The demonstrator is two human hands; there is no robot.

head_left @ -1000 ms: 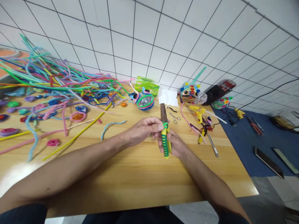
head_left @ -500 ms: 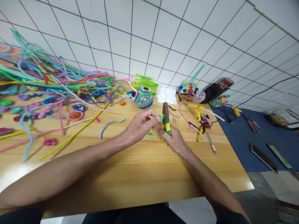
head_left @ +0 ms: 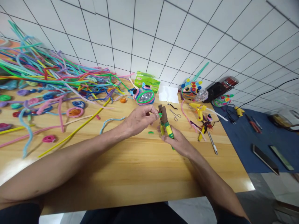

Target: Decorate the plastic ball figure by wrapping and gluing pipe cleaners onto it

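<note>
Pliers (head_left: 164, 118) lie in the right hand (head_left: 176, 141), its fingers wrapped round the yellow-green handles, their long axis running away from the wearer and slightly leftward. Past a loose green scrap (head_left: 150, 132) on the table (head_left: 130, 171), the left hand (head_left: 141, 119), nearer the jaws, pinches a green piece (head_left: 160, 114) just right of its closed fingertips, against the jaws' left side; whether they grip it I cannot tell. Beyond lie scissors (head_left: 175, 115).
</note>
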